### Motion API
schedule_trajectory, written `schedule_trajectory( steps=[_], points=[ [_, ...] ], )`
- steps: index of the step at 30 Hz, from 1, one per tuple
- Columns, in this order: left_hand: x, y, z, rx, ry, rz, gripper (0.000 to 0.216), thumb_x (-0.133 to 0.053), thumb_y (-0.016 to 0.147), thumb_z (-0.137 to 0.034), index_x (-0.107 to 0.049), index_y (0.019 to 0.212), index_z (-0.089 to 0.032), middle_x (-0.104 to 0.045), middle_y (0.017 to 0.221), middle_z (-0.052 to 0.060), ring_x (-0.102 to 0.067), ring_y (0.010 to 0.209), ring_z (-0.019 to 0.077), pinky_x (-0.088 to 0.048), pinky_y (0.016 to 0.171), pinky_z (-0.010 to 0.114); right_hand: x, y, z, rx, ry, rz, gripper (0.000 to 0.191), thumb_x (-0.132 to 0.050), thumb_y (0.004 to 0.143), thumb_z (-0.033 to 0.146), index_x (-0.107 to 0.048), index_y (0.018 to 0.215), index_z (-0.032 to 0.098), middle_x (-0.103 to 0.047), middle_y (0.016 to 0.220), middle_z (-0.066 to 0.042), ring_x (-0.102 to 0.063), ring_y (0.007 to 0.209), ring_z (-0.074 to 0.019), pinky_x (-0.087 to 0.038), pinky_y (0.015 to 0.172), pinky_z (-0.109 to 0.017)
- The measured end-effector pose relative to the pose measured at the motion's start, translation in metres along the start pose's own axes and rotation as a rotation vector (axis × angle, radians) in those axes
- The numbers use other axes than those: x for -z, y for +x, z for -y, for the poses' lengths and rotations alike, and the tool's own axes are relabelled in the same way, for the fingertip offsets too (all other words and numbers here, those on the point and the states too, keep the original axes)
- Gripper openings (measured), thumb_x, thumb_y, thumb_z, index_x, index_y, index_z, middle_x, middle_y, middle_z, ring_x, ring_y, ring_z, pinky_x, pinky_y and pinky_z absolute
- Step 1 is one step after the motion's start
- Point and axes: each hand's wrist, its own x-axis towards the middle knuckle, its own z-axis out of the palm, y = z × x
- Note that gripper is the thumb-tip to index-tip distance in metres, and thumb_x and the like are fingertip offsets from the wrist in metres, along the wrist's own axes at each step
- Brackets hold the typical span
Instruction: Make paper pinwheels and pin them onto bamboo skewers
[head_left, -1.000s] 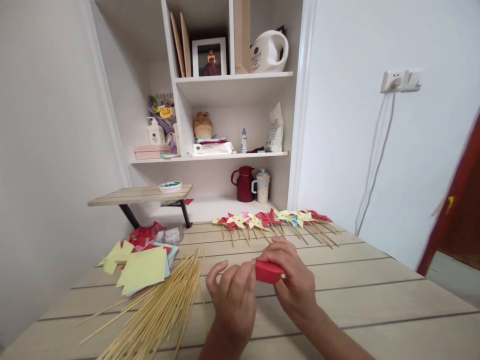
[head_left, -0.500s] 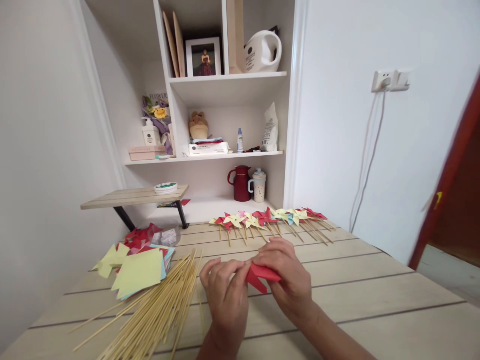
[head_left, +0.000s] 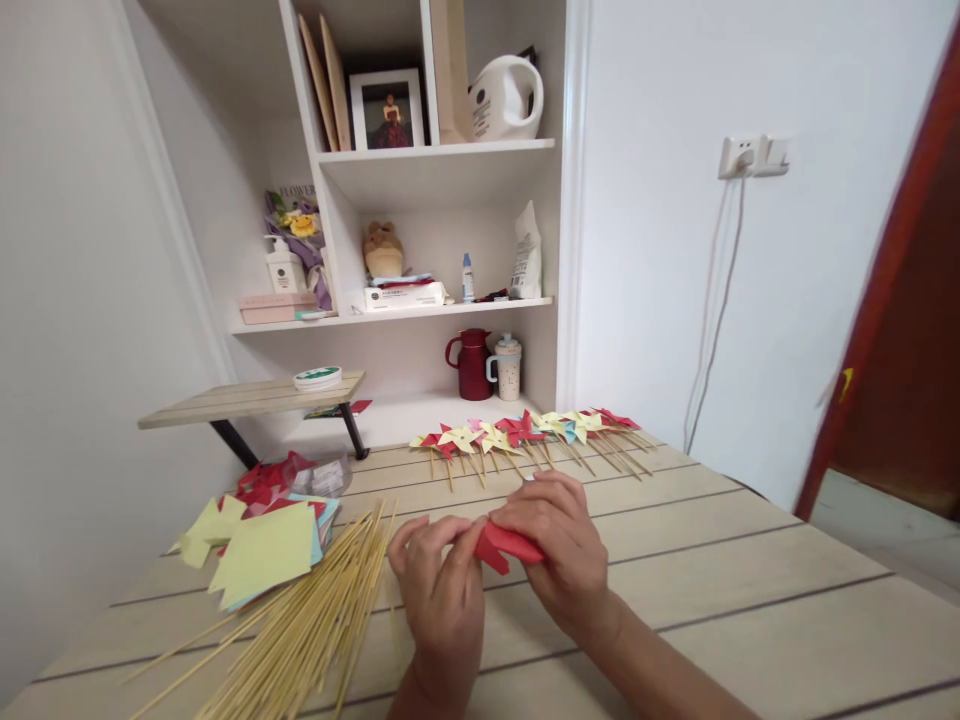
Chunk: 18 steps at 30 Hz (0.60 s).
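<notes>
A red paper pinwheel (head_left: 507,546), its blades partly folded in, is held between my two hands above the table. My left hand (head_left: 441,575) pinches its left side with thumb and fingers. Around its right side my right hand (head_left: 561,550) is closed, with the fingers over the top; these cover much of the paper. To the left of my left hand lies a loose bundle of thin wooden sticks (head_left: 319,620). Beyond the sticks is a stack of square paper sheets (head_left: 264,552), pale yellow on top.
Finished pinwheels on sticks (head_left: 517,435) lie in a row along the table's back edge. Red paper pieces and a clear plastic box (head_left: 324,475) sit at the back left, near a small raised shelf (head_left: 255,398). A red jug (head_left: 474,366) and a cup (head_left: 508,368) stand behind.
The view has shifted slightly, so the scene sits a little further left. Both hands keep their hold on the red paper pinwheel, whose blades look slightly more folded together.
</notes>
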Motion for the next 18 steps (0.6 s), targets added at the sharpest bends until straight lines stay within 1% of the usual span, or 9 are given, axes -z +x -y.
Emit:
schedule_trajectory(
  steps=[4, 6, 7, 8, 10, 12, 14, 18],
  points=[
    [0.000, 0.001, -0.001, 0.004, -0.033, -0.014, 0.035, -0.056, 0.083, 0.002, -0.069, 0.102, -0.026, -0.067, 0.086, 0.001, -0.063, 0.081, 0.0152, -0.046, 0.088, 0.038, -0.001, 0.001, 0.002, -0.007, 0.019, -0.022, 0.034, -0.054, 0.085, 0.004, -0.066, 0.105, 0.029, -0.074, 0.085, 0.000, -0.065, 0.083, -0.0216, -0.041, 0.095, -0.049],
    [-0.001, 0.001, -0.001, 0.029, -0.048, -0.014, 0.034, -0.056, 0.084, 0.001, -0.070, 0.099, -0.026, -0.066, 0.086, 0.001, -0.062, 0.082, 0.0155, -0.046, 0.087, 0.038, -0.002, 0.003, 0.003, -0.032, 0.057, -0.030, 0.030, -0.055, 0.086, 0.006, -0.067, 0.101, 0.028, -0.073, 0.084, -0.001, -0.064, 0.082, -0.0212, -0.042, 0.094, -0.048],
    [-0.002, 0.000, -0.001, 0.072, -0.066, -0.006, 0.031, -0.056, 0.085, -0.001, -0.070, 0.097, -0.025, -0.066, 0.086, 0.002, -0.061, 0.083, 0.0159, -0.046, 0.086, 0.037, -0.003, 0.004, 0.003, -0.072, 0.080, -0.030, 0.026, -0.055, 0.086, 0.008, -0.067, 0.098, 0.027, -0.072, 0.082, -0.001, -0.063, 0.081, -0.0211, -0.043, 0.091, -0.046],
    [-0.004, -0.001, 0.000, 0.132, -0.089, 0.012, 0.026, -0.058, 0.085, -0.004, -0.070, 0.095, -0.025, -0.066, 0.086, 0.002, -0.060, 0.084, 0.0165, -0.047, 0.083, 0.036, -0.004, 0.004, 0.003, -0.136, 0.100, -0.024, 0.021, -0.056, 0.087, 0.011, -0.068, 0.094, 0.026, -0.071, 0.080, -0.002, -0.062, 0.080, -0.0210, -0.045, 0.087, -0.044],
    [-0.009, -0.005, 0.003, 0.282, -0.141, 0.078, 0.015, -0.062, 0.085, -0.013, -0.071, 0.090, -0.024, -0.066, 0.087, 0.003, -0.060, 0.085, 0.0177, -0.049, 0.077, 0.033, -0.008, 0.005, 0.000, -0.317, 0.133, 0.021, 0.012, -0.060, 0.087, 0.017, -0.069, 0.084, 0.025, -0.068, 0.076, -0.002, -0.061, 0.076, -0.0207, -0.046, 0.077, -0.039],
    [-0.016, -0.009, 0.006, 0.415, -0.187, 0.158, 0.007, -0.066, 0.084, -0.020, -0.072, 0.083, -0.024, -0.068, 0.087, 0.003, -0.060, 0.083, 0.0187, -0.050, 0.072, 0.032, -0.011, 0.004, -0.004, -0.498, 0.169, 0.086, 0.010, -0.063, 0.087, 0.024, -0.070, 0.079, 0.024, -0.068, 0.074, -0.002, -0.060, 0.074, -0.0205, -0.046, 0.069, -0.034],
    [-0.021, -0.012, 0.009, 0.534, -0.234, 0.214, 0.008, -0.068, 0.082, -0.026, -0.074, 0.078, -0.024, -0.069, 0.086, 0.004, -0.062, 0.082, 0.0198, -0.051, 0.072, 0.033, -0.013, 0.003, -0.008, -0.628, 0.223, 0.138, 0.011, -0.064, 0.086, 0.027, -0.071, 0.077, 0.023, -0.069, 0.074, -0.002, -0.060, 0.074, -0.0203, -0.045, 0.068, -0.033],
    [-0.025, -0.010, 0.010, 0.798, -0.344, 0.274, 0.016, -0.069, 0.080, -0.032, -0.074, 0.070, -0.022, -0.068, 0.085, 0.005, -0.064, 0.080, 0.0198, -0.051, 0.069, 0.030, -0.015, 0.003, -0.013, -0.805, 0.374, 0.200, 0.013, -0.062, 0.084, 0.027, -0.071, 0.079, 0.020, -0.071, 0.075, -0.002, -0.062, 0.073, -0.0193, -0.047, 0.069, -0.031]
  ],
)
